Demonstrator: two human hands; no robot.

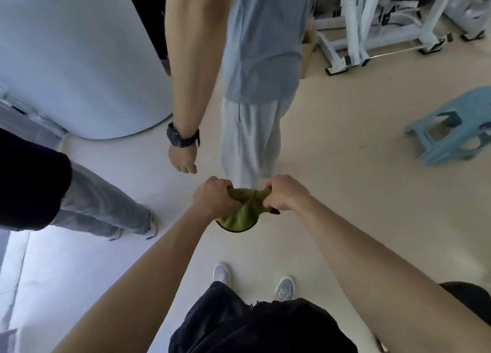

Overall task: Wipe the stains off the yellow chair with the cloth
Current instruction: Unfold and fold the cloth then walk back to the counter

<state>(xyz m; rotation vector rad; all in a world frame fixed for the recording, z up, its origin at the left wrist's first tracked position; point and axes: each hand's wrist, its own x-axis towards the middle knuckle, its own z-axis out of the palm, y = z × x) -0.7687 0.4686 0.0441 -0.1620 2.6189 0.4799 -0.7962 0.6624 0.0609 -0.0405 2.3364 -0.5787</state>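
Note:
An olive-green cloth (243, 214) with a dark edge hangs bunched between my two hands, in front of me above the floor. My left hand (212, 197) grips its left end and my right hand (285, 193) grips its right end, both fists closed and pulling it taut at the top. No yellow chair is in view.
A person in a grey shirt (260, 46) and light trousers stands just beyond my hands, wearing a dark watch (182, 137). Another person's legs (101, 206) are at the left. A light-blue plastic stool (451, 124) stands at the right, white metal frames (372, 25) behind it, a large white rounded object (79, 60) at upper left.

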